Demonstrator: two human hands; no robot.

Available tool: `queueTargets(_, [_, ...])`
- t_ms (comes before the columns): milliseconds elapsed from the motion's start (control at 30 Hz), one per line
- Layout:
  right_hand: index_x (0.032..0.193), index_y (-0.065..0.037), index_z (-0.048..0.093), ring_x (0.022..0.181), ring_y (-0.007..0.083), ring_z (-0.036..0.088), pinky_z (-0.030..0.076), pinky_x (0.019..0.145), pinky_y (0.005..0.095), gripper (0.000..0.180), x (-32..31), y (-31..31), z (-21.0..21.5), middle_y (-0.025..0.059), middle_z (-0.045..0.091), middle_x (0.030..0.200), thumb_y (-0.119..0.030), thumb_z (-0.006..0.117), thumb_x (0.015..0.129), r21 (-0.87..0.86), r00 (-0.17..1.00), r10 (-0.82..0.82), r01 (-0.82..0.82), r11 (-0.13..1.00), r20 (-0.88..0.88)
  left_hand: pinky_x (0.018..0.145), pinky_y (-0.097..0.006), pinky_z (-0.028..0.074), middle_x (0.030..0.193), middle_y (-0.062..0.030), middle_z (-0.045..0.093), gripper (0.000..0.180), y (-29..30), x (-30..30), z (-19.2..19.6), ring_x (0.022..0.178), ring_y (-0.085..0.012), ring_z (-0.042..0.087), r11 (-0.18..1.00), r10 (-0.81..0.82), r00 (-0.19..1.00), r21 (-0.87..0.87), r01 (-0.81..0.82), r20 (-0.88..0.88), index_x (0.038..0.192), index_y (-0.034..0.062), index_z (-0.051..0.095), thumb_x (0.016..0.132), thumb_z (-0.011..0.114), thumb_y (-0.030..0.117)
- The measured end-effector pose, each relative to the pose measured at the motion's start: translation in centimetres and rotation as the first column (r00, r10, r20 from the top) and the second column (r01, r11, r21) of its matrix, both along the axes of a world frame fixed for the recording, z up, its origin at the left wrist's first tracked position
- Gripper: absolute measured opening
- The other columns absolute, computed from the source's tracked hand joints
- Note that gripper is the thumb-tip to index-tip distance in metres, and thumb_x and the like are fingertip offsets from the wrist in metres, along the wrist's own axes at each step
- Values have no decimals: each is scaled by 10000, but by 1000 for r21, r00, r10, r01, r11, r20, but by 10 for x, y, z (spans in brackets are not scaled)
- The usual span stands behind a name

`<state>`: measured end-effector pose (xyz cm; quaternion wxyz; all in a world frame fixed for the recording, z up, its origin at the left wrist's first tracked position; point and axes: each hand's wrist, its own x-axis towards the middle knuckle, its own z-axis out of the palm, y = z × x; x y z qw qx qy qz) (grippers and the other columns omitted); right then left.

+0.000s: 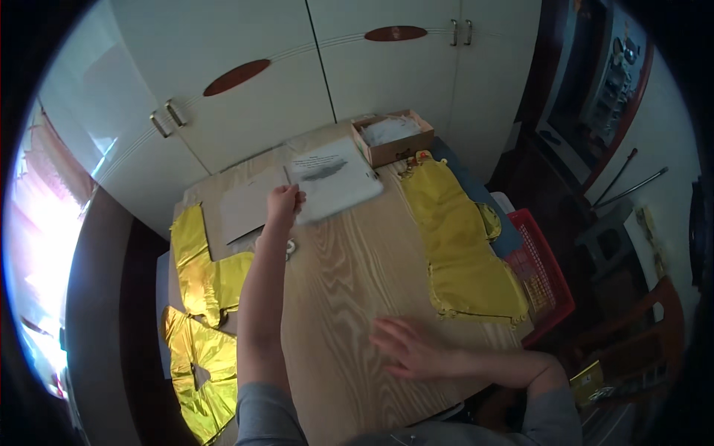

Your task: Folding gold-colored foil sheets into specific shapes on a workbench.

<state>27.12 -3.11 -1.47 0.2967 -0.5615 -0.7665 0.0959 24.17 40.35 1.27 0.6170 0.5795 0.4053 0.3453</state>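
The left hand (283, 202) is stretched far forward over the wooden surface (349, 275), and its fingers are closed on the near left edge of a clear plastic sleeve (332, 178) in which a white printed sheet with a dark picture is kept. The sleeve is seen slightly blurred and lies flat on the far part of the surface. The right hand (407, 347) is laid palm down on the near part of the surface with the fingers spread; nothing is held in it.

Just left of the sleeve, and partly overlapped by it, a grey sheet of card (249, 206) is seen lying flat. A small pale object (291, 247) is half hidden beside the left wrist; what it is cannot be told. Beyond the sleeve, at the far edge of the surface, an open cardboard box (393, 137) is placed, with something white and crumpled inside it.

On the right side of the surface a flat gold foil balloon (465, 245) is spread, reaching from near the box down toward the near right corner. Two more gold foil balloons (201, 297) are draped over the left edge of the surface. A red plastic basket (547, 279) is seen below the surface on the right. White cupboard doors (245, 74) with metal handles and reddish oval insets are seen behind the surface.
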Motion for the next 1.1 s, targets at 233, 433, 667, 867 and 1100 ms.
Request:
queueTargets(233, [1428,-68,356,1325,371,315,305,1092,487,686,2,3,3,211,315,1431,-287,648,848,-25,998,15,-17,1000,-63,442,-326,433,727,-112,638,216,16,40,-10,513,-160,559,997,-20,960,64,40,-278,845,17,595,886,631,226])
queueTargets(433, [1385,-60,413,1301,370,353,315,1090,475,630,-2,6,11,211,374,1389,-287,647,846,-51,999,-16,13,999,-49,855,-428,507,1063,-224,638,443,10,17,11,976,-351,629,729,324,751,658,189,-575,1061,-41,626,852,650,350])
queueTargets(667, [1328,-46,470,1290,361,378,332,1077,463,578,-7,10,12,188,425,1356,-270,658,829,-27,999,1,-2,1000,-50,930,-414,472,1215,-193,591,436,-22,-124,54,1065,-353,600,692,218,731,630,351,-647,1135,33,639,827,672,340])
queueTargets(867, [1277,-29,518,1252,315,444,355,1053,448,527,-52,57,26,144,511,1296,-255,659,822,69,981,188,-184,980,-47,905,-409,473,1157,-205,613,430,-40,-294,38,1043,-354,596,708,335,594,612,353,-731,1116,12,638,819,701,316])
queueTargets(1100, [1300,-3,506,1283,310,448,335,1080,440,546,-143,131,5,150,525,1337,-365,595,901,-67,907,420,-419,906,9,947,-434,463,1221,-214,573,417,-177,-387,23,1128,-379,548,691,348,585,623,368,-732,1155,18,617,813,714,236])
